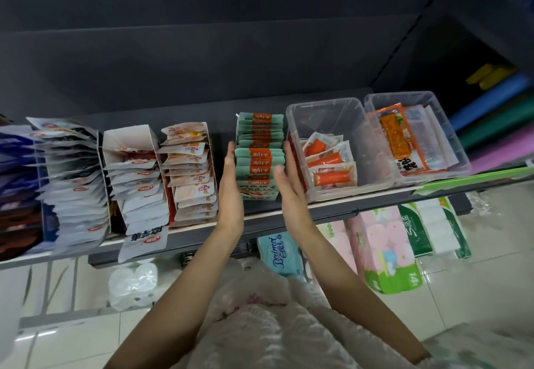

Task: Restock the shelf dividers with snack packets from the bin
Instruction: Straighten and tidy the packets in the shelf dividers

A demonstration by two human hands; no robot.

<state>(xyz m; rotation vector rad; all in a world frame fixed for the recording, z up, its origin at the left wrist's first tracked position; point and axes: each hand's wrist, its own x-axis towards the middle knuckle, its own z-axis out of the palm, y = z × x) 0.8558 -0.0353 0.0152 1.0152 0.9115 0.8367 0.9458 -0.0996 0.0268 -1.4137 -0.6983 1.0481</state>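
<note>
Snack packets [258, 155], green-and-orange, stood between flat hands: left hand [231, 192] and right hand [289, 183], fingers straight, gripping nothing. Even inward pressure should square the row.

Clear glossy plastic bins [372, 149] – shiny foil-like snack packets [255, 163], white card dividers [130, 140] – on a matt dark shelf [202, 233].

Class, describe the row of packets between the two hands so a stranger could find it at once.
Start at the dark shelf. Just left of the clear bin of orange sausages stands a row of green packets, flanked by both flat hands. Only these are mint green with an orange band.
</note>
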